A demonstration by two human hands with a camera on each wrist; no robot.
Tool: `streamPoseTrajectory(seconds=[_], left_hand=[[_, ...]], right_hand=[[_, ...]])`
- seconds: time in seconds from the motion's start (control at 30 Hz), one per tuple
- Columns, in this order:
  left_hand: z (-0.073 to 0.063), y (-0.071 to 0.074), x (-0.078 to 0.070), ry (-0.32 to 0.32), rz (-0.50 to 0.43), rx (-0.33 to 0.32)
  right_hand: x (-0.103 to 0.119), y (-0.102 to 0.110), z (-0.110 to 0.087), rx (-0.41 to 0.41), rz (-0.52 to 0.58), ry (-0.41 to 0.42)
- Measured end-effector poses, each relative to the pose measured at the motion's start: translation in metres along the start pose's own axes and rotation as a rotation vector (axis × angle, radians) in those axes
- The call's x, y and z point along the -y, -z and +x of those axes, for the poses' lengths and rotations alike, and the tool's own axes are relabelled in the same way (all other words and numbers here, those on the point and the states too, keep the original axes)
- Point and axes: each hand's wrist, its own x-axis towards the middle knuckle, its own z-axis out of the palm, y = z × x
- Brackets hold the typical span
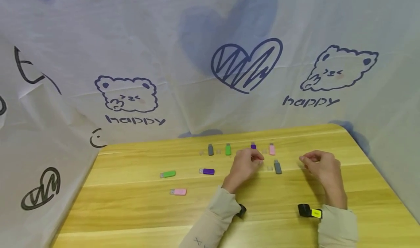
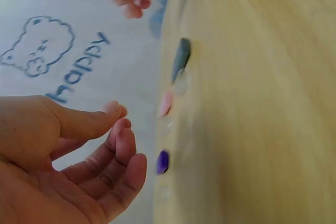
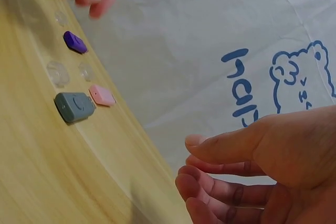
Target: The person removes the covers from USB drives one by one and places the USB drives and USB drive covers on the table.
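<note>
My left hand [image 1: 244,164] hovers over the table near the purple USB stick [image 1: 253,146] in the back row and partly hides it. In the left wrist view its thumb and index fingertips meet, with nothing visible between them. My right hand [image 1: 323,166] is raised at the right, fingers loosely bent and holding nothing visible. Between the hands lie a grey USB stick [image 3: 75,107] and a pink USB stick [image 3: 102,95]. Small clear caps [image 3: 58,73] sit beside them. Left of the left hand, a green USB stick [image 1: 228,149] and another grey USB stick [image 1: 210,150] stand in the back row.
Farther left on the wooden table [image 1: 131,211] lie another green stick [image 1: 169,174], another purple stick [image 1: 207,171] and another pink stick [image 1: 178,192]. A white cloth [image 1: 183,109] with bear and heart drawings hangs behind the table's back edge.
</note>
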Motion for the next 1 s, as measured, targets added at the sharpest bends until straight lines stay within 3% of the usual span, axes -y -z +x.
streamPoseTrajectory(seconds=[0.2,0.47,0.63,0.77,1.0], left_hand=[[-0.019,0.034,0.007,0.016,-0.080,-0.038],[-0.042,0.085,0.024,-0.016,-0.212,-0.110],[-0.054,0.112,0.037,-0.019,-0.221,-0.156],[-0.061,0.124,0.047,0.000,-0.233,-0.210],[-0.069,0.130,0.059,0.040,-0.258,-0.266]], right_hand=[[0.008,-0.005,0.000,-0.034,-0.045,0.069],[0.019,-0.014,0.001,-0.077,-0.053,0.158],[0.023,-0.019,0.003,-0.125,-0.062,0.245],[0.027,-0.022,0.004,-0.134,-0.056,0.264],[0.031,-0.031,0.006,-0.092,-0.034,0.301]])
